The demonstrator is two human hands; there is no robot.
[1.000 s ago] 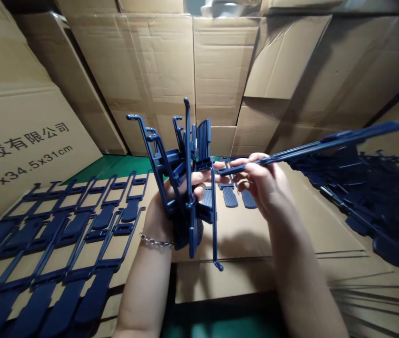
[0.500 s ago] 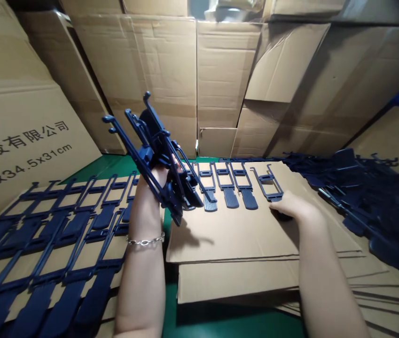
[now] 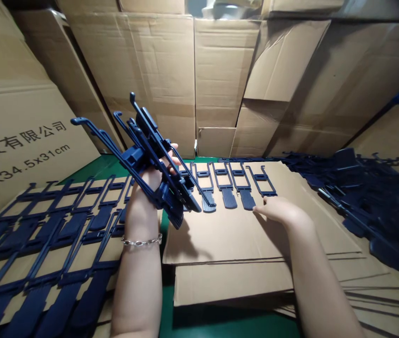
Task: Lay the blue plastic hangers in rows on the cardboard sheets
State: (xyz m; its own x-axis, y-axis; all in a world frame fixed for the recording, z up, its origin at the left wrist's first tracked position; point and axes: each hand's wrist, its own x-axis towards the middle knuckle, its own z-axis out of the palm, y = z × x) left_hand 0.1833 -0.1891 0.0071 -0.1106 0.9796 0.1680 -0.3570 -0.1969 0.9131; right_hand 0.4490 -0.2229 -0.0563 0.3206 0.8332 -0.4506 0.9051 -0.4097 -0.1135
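Rising before us are cardboard boxes (image 3: pixel 160 70), whose contents we cannot see, while a dark pile (image 3: pixel 354 192) lies at right of the cardboard sheet (image 3: pixel 238 239), on which we count at least five blue frames (image 3: pixel 230 199) in one row. Above this sheet, our left hand (image 3: pixel 152 177) is clamped around a bundle (image 3: pixel 133 157) of similar frames, too overlapped for counting; apart from it, our right hand (image 3: pixel 279 210) covers the rightmost frame's lower end, and we cannot tell if it grips.
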